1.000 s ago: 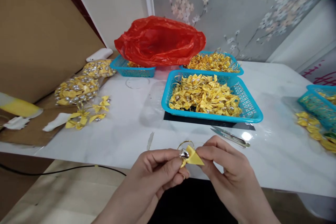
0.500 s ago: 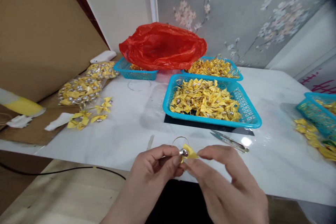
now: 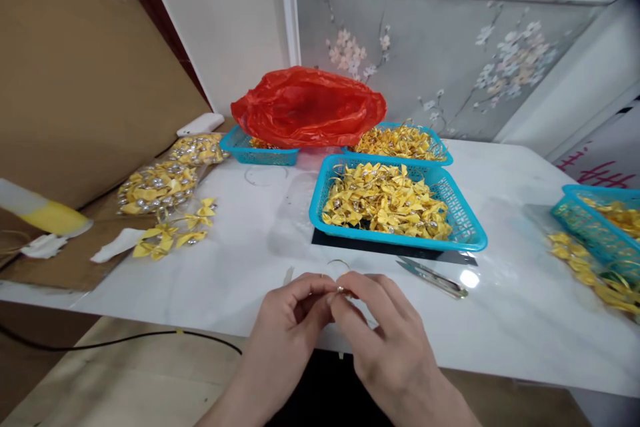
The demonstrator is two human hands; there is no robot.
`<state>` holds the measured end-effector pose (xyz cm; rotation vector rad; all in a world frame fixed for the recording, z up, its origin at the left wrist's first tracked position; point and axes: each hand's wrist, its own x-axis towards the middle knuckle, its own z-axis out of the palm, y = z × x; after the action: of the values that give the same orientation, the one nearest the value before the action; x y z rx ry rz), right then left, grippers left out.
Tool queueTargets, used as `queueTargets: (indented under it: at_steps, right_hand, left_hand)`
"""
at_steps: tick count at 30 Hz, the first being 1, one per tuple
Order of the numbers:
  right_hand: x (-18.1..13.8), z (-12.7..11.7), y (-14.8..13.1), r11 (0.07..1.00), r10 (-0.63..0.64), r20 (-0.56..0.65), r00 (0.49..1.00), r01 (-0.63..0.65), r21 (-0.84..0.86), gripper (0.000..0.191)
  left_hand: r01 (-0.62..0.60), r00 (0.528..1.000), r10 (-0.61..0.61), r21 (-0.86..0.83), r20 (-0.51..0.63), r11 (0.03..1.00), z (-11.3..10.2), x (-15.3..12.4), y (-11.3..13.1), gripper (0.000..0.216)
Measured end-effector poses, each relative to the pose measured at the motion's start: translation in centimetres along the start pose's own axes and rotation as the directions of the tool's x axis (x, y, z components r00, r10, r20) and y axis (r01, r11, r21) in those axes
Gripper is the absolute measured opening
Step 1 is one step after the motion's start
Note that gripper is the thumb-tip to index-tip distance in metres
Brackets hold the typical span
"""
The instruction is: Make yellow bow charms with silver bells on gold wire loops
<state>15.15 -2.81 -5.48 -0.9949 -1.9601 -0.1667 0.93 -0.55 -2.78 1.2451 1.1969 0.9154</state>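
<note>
Close together at the table's front edge, both hands pinch one small bow ornament. A glint of its silver bell [image 3: 341, 289] shows between the fingertips, and a thin gold loop [image 3: 339, 261] sticks up behind them. The yellow ribbon bow itself is hidden by the fingers. My left hand [image 3: 293, 327] grips from the left with thumb and index finger. From the right, my right hand [image 3: 387, 337] has its thumb and fingertips closed at the bell. Just beyond the right hand lie metal thread snips [image 3: 434, 279].
A blue basket [image 3: 467, 219] heaped with yellow bows stands ahead. Behind it are two more blue baskets and a red plastic bag [image 3: 310, 107]. Bagged ornaments [image 3: 159, 185] and loose bows [image 3: 156, 240] lie left. Another blue basket [image 3: 580, 217] stands right.
My right hand has moved left and closed in against the left fingertips. The yellow bow, visible before, is now covered. The view has tilted slightly upward.
</note>
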Motion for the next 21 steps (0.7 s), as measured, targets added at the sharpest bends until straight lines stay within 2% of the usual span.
queueTargets:
  at_steps: [2, 4, 6, 8, 10, 13, 18, 21]
  right_hand:
    - [-0.1, 0.2, -0.7, 0.995, 0.05, -0.154, 0.987, -0.036, 0.091, 0.018]
    - [-0.4, 0.2, -1.3, 0.955, 0.195, -0.24, 0.951, -0.129, 0.266, 0.023]
    - [-0.7, 0.1, -1.5, 0.866, 0.31, -0.176, 0.934, -0.2, 0.459, 0.027]
    - [-0.8, -0.2, -1.1, 0.788, 0.313, -0.084, 0.946, -0.209, 0.579, 0.029]
    - [-0.7, -0.5, -0.4, 0.769, 0.311, -0.052, 0.949, -0.219, 0.6, 0.029]
    - [-0.5, -0.9, 0.0, 0.785, 0.36, -0.018, 0.933, -0.292, 0.547, 0.024]
    - [-0.7, -1.5, -0.7, 0.774, 0.342, 0.117, 0.932, -0.35, 0.529, 0.019]
    - [-1.9, -2.7, -0.9, 0.779, 0.347, 0.16, 0.924, -0.379, 0.499, 0.021]
  left_hand:
    - [-0.012, 0.999, 0.011, -0.022, -0.043, 1.0, -0.1, 0.2, 0.1, 0.009]
    - [-0.007, 0.996, 0.002, -0.055, -0.084, 0.998, -0.2, 0.3, 0.1, 0.011]
    - [0.013, 0.994, -0.023, -0.093, -0.103, 0.996, -0.4, 0.3, 0.0, 0.011]
    - [0.045, 0.992, -0.06, -0.135, -0.11, 0.99, -0.5, 0.1, -0.1, 0.013]
    - [0.078, 0.989, -0.099, -0.184, -0.108, 0.98, -0.4, -0.1, -0.2, 0.014]
    - [0.107, 0.988, -0.133, -0.278, -0.078, 0.955, 0.0, -0.4, -0.2, 0.012]
    - [0.079, 0.987, -0.132, -0.453, -0.086, 0.888, 0.4, -0.2, 0.1, 0.005]
    - [0.042, 0.984, -0.126, -0.528, -0.123, 0.848, 0.1, -0.1, 0.1, 0.007]
